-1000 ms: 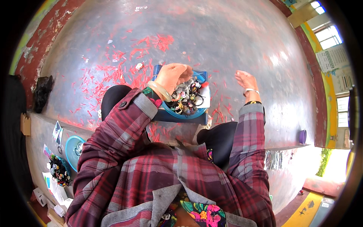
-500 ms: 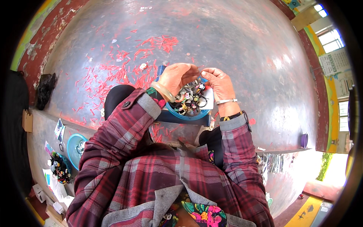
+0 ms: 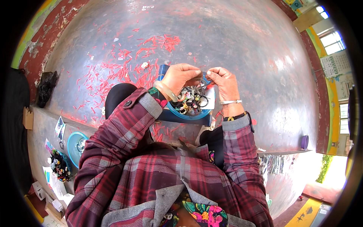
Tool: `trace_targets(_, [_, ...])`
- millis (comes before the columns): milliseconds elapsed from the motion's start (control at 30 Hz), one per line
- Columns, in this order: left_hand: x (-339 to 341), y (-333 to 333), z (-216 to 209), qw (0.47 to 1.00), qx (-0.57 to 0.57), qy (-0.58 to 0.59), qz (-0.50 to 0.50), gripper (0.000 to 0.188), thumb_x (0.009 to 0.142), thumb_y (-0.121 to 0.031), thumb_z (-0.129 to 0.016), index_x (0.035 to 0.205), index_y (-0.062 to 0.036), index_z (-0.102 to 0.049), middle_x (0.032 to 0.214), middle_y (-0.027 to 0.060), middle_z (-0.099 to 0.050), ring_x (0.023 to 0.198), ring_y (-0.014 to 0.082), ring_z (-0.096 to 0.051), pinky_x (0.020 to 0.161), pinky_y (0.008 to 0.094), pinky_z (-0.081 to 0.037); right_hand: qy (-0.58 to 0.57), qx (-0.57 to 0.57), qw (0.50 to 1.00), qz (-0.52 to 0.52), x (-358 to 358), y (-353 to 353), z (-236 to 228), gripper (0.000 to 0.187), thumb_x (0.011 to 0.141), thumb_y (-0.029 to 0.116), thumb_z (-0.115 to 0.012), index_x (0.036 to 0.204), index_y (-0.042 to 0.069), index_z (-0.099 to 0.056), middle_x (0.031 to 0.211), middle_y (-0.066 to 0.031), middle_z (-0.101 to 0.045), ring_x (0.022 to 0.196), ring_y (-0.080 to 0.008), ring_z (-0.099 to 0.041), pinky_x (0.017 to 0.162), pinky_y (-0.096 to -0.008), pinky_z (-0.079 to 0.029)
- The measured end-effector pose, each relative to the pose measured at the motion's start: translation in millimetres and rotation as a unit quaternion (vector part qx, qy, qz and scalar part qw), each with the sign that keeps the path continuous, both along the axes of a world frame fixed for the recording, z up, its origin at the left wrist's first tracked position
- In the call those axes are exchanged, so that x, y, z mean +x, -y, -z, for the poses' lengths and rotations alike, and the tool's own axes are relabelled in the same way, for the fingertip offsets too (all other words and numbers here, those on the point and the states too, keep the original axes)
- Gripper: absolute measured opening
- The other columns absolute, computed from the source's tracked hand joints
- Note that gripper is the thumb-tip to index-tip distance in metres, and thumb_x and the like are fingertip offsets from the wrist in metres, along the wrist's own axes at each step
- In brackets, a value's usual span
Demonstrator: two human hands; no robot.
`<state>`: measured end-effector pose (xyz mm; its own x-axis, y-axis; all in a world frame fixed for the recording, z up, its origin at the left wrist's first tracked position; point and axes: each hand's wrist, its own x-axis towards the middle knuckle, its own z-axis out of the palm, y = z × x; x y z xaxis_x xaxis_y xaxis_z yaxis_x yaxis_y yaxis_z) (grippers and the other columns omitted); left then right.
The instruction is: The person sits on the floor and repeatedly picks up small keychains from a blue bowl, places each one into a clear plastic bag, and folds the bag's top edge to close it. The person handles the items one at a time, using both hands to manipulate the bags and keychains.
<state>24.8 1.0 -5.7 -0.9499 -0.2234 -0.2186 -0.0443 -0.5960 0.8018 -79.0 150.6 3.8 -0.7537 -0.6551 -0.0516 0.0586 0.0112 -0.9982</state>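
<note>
My left hand [image 3: 180, 78] and my right hand [image 3: 226, 84] are raised above the far side of a blue bowl [image 3: 186, 115], fingertips pinched and only a small gap apart. Whatever the fingers grip is too thin and small to make out. Thin greyish loops show just below my left fingers; whether they hang from that hand or lie in the bowl, I cannot tell. A heap of dark elastic hair ties [image 3: 191, 103] with small coloured ornaments fills the bowl. It stands on a dark blue box-like support [image 3: 202, 122] between my knees, with a white card [image 3: 211, 101] at its right.
Red scraps [image 3: 124, 68] litter the floor ahead and to the left. On a ledge at left are a light blue basin [image 3: 75, 147] and another heap of dark hair ties [image 3: 58, 166]. A black bag [image 3: 46, 89] lies near the left wall; a purple tub [image 3: 304, 142] stands far right.
My left fingers have closed from a looser curl into a pinch. The right hand has shifted slightly to the right, with its fingers still pinched. The bowl stays in place.
</note>
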Motion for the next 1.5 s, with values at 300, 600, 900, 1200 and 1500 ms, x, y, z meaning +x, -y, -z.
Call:
trace_targets(300, [2.5,-2.3,-5.6,1.000,-0.002,-0.014,-0.003,0.016,0.086,-0.007,-0.055,0.097,0.0040,-0.058,0.093,0.0116,-0.062,0.083,0.0166,-0.062,0.074,0.0253,-0.053,-0.017,0.012,1.000,-0.018,3.8,-2.0,-2.4,0.014,0.077,0.007,-0.065,0.089,0.001,-0.066,0.076,0.0010,-0.061,0.066,-0.0050,-0.053,0.059,-0.0185,-0.041])
trace_targets(600, [2.4,1.2,-2.6,0.999,-0.001,-0.015,0.035,0.021,0.089,-0.011,-0.051,0.103,0.0035,-0.056,0.094,0.0122,-0.063,0.082,0.0179,-0.062,0.071,0.0254,-0.053,-0.007,-0.005,1.000,-0.017,6.6,-3.0,-8.5,0.016,0.077,0.006,-0.064,0.092,0.000,-0.066,0.076,-0.0003,-0.061,0.066,-0.0065,-0.054,0.058,-0.0197,-0.043])
trace_targets(900, [0.6,6.6,1.3,0.997,0.044,-0.019,0.062,0.023,0.090,-0.010,-0.048,0.106,0.0055,-0.053,0.100,0.0155,-0.060,0.088,0.0209,-0.062,0.079,0.0283,-0.053,0.065,-0.066,0.996,-0.013,8.5,-5.4,-13.1,0.015,0.078,-0.003,-0.057,0.091,-0.002,-0.065,0.072,-0.0045,-0.062,0.063,-0.0096,-0.056,0.058,-0.0210,-0.045])
trace_targets(1200, [3.8,12.0,-6.2,0.993,0.079,-0.013,0.082,0.027,0.089,-0.008,-0.047,0.111,0.0073,-0.048,0.104,0.0197,-0.058,0.095,0.0275,-0.060,0.084,0.0312,-0.051,0.066,-0.084,0.994,-0.011,12.7,-4.0,-19.2,0.011,0.080,-0.003,-0.054,0.084,-0.003,-0.064,0.071,-0.0063,-0.061,0.063,-0.0113,-0.057,0.057,-0.0230,-0.047])
trace_targets(1500, [4.3,11.9,-8.0,0.992,0.085,-0.030,0.089,0.027,0.087,-0.013,-0.053,0.105,0.0066,-0.053,0.103,0.0183,-0.058,0.094,0.0262,-0.060,0.083,0.0301,-0.051,0.005,-0.051,0.999,-0.017,9.4,-4.5,-13.8,0.013,0.078,-0.002,-0.055,0.084,0.000,-0.066,0.073,-0.0035,-0.061,0.066,-0.0093,-0.056,0.059,-0.0216,-0.045])
